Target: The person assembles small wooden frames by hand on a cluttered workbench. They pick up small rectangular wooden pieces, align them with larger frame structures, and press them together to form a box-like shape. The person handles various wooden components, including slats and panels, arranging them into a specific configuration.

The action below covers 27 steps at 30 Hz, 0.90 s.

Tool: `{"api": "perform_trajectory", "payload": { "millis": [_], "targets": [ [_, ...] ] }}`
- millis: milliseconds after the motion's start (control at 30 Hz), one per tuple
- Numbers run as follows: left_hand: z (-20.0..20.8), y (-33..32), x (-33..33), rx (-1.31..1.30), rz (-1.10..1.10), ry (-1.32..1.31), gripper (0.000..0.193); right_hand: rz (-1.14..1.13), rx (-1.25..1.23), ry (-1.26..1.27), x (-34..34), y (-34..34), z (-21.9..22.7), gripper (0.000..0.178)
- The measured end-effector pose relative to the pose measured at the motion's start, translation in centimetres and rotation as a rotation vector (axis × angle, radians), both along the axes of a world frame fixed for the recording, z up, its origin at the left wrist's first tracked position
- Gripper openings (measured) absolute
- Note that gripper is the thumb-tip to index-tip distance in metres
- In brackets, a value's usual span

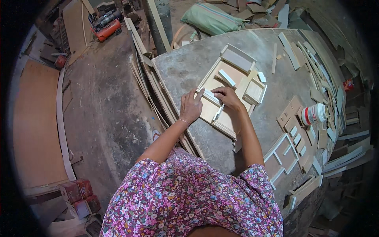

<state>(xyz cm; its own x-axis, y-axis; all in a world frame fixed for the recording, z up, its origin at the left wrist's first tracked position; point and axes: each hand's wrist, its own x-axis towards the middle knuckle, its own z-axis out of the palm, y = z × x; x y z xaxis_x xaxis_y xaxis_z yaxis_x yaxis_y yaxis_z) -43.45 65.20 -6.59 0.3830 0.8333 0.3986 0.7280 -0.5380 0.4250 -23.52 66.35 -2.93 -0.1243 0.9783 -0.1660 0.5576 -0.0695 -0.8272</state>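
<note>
A shallow wooden frame [205, 115] with raised edges and inner dividers lies on the worktable, in front of me. Inside it, a pale wooden strip [211, 97] runs crosswise between my hands. My left hand [191, 107] is closed at the strip's left end, by the frame's side wall, thumb and fingers close together. At the strip's other end my right hand [229, 97] bends over it with curled fingers touching it. Just beyond, a white-edged wooden block [226, 78] stands on the base. A small open box section [254, 91] sits at the frame's right side.
The grey worktable [177, 65] has a white glue tub [314, 114] with a red band at right. Near it lie a flat panel with white strips [281, 154] and several wood offcuts. A green sack [213, 19] rests beyond; a red compressor [107, 30] stands on the floor.
</note>
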Motion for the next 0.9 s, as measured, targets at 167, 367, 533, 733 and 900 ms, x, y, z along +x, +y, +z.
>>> {"api": "perform_trajectory", "payload": {
  "millis": [167,367,533,733,900],
  "targets": [
    [-0.3,0.2,0.3,0.044,-0.01,-0.008,0.047,-0.049,-0.071,0.07,0.3,0.2,-0.6,0.024],
    [-0.4,0.1,0.1,0.054,0.002,-0.004,0.047,-0.082,-0.043,0.071,-0.4,-0.2,0.5,0.025],
    [-0.3,0.1,0.3,0.039,0.0,-0.012,0.047,-0.051,-0.023,0.06,0.2,0.1,-0.7,0.025],
    [-0.2,0.2,0.2,-0.002,0.0,-0.018,0.046,-0.131,-0.026,0.138,0.4,0.1,-0.8,0.023],
    [0.0,0.2,0.0,0.038,-0.01,-0.003,0.047,-0.201,0.011,0.079,1.0,-1.3,0.5,0.024]
  ]
}}
